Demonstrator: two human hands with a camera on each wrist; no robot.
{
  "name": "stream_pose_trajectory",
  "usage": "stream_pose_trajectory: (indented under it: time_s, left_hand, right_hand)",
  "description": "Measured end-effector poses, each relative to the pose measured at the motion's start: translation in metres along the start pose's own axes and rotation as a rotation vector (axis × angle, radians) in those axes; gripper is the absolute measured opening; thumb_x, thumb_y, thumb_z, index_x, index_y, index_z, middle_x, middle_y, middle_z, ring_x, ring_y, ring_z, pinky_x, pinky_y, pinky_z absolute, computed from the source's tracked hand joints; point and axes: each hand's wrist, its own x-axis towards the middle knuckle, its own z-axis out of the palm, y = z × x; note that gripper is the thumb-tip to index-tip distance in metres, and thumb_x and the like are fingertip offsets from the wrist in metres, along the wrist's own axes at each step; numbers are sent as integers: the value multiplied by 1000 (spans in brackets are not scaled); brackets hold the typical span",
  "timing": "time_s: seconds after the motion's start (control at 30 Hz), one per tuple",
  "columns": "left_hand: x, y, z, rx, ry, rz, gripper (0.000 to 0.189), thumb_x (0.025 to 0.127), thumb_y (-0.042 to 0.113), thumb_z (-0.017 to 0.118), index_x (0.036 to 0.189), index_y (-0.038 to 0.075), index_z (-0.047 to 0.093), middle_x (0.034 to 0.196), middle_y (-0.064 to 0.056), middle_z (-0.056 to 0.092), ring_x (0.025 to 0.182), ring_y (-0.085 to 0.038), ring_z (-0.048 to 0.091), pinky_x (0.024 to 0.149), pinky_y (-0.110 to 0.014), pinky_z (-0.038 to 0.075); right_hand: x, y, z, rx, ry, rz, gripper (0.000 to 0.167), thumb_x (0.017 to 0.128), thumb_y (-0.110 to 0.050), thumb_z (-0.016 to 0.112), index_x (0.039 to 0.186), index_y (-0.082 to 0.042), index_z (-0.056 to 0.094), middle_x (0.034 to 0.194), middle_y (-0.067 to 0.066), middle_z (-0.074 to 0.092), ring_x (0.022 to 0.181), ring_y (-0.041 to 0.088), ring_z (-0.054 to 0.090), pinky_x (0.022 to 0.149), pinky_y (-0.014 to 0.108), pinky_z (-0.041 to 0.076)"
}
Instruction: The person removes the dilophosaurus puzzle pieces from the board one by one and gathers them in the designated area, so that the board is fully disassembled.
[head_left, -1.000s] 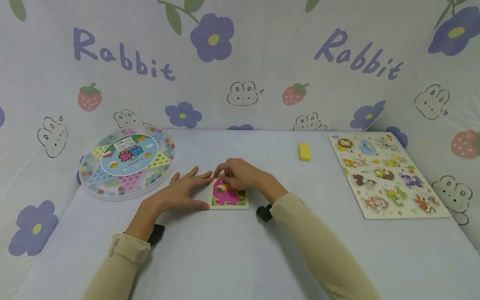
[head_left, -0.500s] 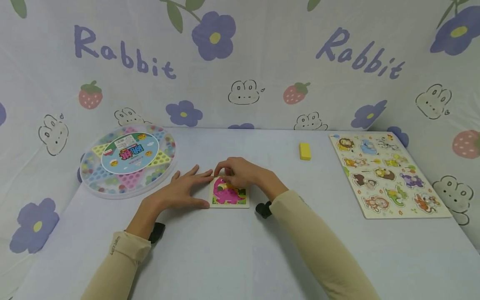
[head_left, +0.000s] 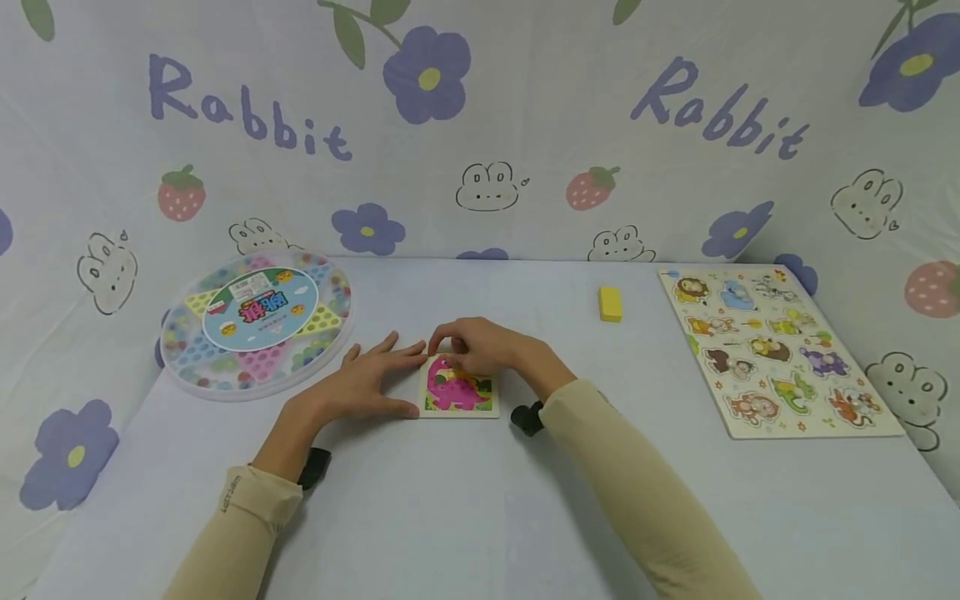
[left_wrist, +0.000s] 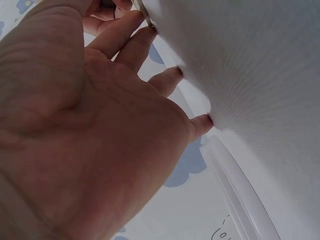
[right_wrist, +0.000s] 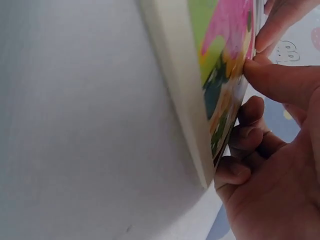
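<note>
Both hands are at a puzzle (head_left: 456, 394) lying flat on the table (head_left: 450, 517). From the head view its pink dinosaur shows, partly covered by the right hand (head_left: 483, 346); the right wrist view adds its thick pale side and the right thumb (right_wrist: 280, 80) on its printed face, with three fingers curled by its edge. Only the left wrist view catches the underside of the left hand (head_left: 367, 383), its fingertips down on the table and the little finger near the rim of the game disc (head_left: 258, 308).

The puzzle sits between the hands, touching the left thumb and index finger along its left side, with the right hand over its far part. The left hand is spread wide, fingers nearly straight, bracing the puzzle without closing round it. The right hand is bent down at the wrist, fingers curled, index at the far left corner, gripping the puzzle there; whether it pinches a loose piece cannot be told.

Beige sleeves (head_left: 637, 492) reach in from the near edge. Beyond lie a yellow block (head_left: 610, 304) and, at far right, an animal board (head_left: 780, 375).
</note>
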Motion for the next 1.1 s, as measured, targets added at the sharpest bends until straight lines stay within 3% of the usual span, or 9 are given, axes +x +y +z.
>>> stream_pose_trajectory:
  time_s: [0.83, 1.1]
  left_hand:
    - [0, -2, 2, 12, 8, -3, 87, 88, 46, 85, 162, 20, 47, 177, 2, 29, 168, -41, 6, 124, -82, -1]
    - [0, -2, 2, 5, 1, -6, 89, 87, 47, 85, 163, 23, 45, 177, 4, 28, 168, -39, 4, 125, -81, -2]
  right_hand:
    - [-2, -3, 1, 64, -17, 6, 36, 102, -6, 57, 135, -18, 66, 99, 6, 60, 94, 18, 55, 84, 27, 48]
    - [-4, -6, 1, 70, 16, 12, 35, 102, -3, 57, 133, -17, 66, 105, 8, 62, 101, 20, 56, 90, 29, 51]
